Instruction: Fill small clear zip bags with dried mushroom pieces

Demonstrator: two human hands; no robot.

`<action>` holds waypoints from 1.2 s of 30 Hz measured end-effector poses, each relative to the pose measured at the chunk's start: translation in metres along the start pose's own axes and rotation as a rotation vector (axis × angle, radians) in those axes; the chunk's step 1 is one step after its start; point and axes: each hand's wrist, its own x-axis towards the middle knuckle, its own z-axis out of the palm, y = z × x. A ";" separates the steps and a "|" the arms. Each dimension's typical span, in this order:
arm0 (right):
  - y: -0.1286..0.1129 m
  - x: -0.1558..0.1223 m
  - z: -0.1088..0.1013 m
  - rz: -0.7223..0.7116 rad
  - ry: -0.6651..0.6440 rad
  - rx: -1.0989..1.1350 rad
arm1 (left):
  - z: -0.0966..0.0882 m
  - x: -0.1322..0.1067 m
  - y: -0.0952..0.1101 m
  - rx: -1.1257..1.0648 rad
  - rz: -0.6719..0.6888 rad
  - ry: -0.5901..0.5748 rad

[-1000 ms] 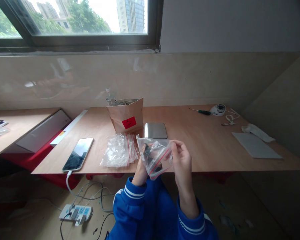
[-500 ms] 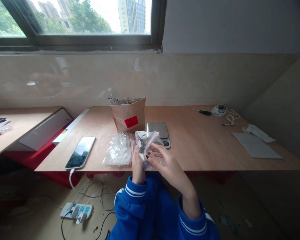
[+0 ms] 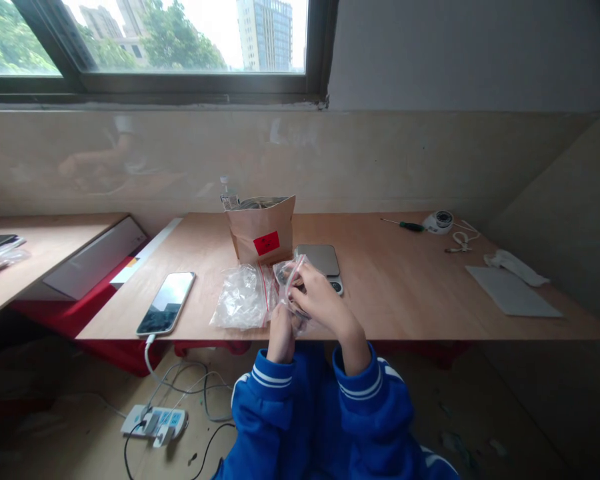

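Both my hands hold a small clear zip bag (image 3: 291, 280) with a red seal line and dark pieces inside, at the near edge of the wooden table (image 3: 405, 287). My left hand (image 3: 281, 331) grips the bag from below. My right hand (image 3: 316, 298) lies over its top with the fingers curled onto the plastic. A pile of empty clear zip bags (image 3: 243, 304) lies just to the left. Behind the hands stand a brown paper bag (image 3: 263, 229) with a red label and a small silver scale (image 3: 319, 259).
A phone (image 3: 167, 303) lies on the table's left, its cable running down to a power strip (image 3: 153, 423) on the floor. A screwdriver (image 3: 403, 225), a white tape roll (image 3: 439, 220), a grey sheet (image 3: 511, 292) and a cloth (image 3: 516, 264) sit far right. A bottle (image 3: 227, 194) stands behind the paper bag.
The zip bag came down from in front of me to the table edge. My right hand moved from the bag's right side onto its top, closing over it.
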 end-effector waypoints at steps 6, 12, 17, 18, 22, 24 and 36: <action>-0.014 0.013 -0.013 -0.056 -0.182 -0.042 | -0.007 0.002 0.017 -0.132 0.000 0.084; -0.017 0.027 -0.012 -0.141 -0.189 0.008 | -0.012 0.006 0.027 -0.221 -0.093 0.138; -0.013 0.050 -0.019 -0.221 -0.063 0.163 | -0.016 0.008 0.035 -0.298 -0.098 0.070; -0.013 0.057 -0.020 -0.235 -0.048 0.201 | -0.018 0.008 0.036 -0.296 -0.098 0.065; -0.016 0.099 -0.022 -0.339 0.046 0.328 | -0.024 0.009 0.043 -0.267 -0.103 0.088; -0.019 0.124 -0.021 -0.382 0.184 0.314 | -0.026 0.010 0.045 -0.273 -0.107 0.113; -0.020 0.159 -0.010 -0.318 0.068 -0.059 | -0.038 0.019 0.054 -0.304 -0.125 0.202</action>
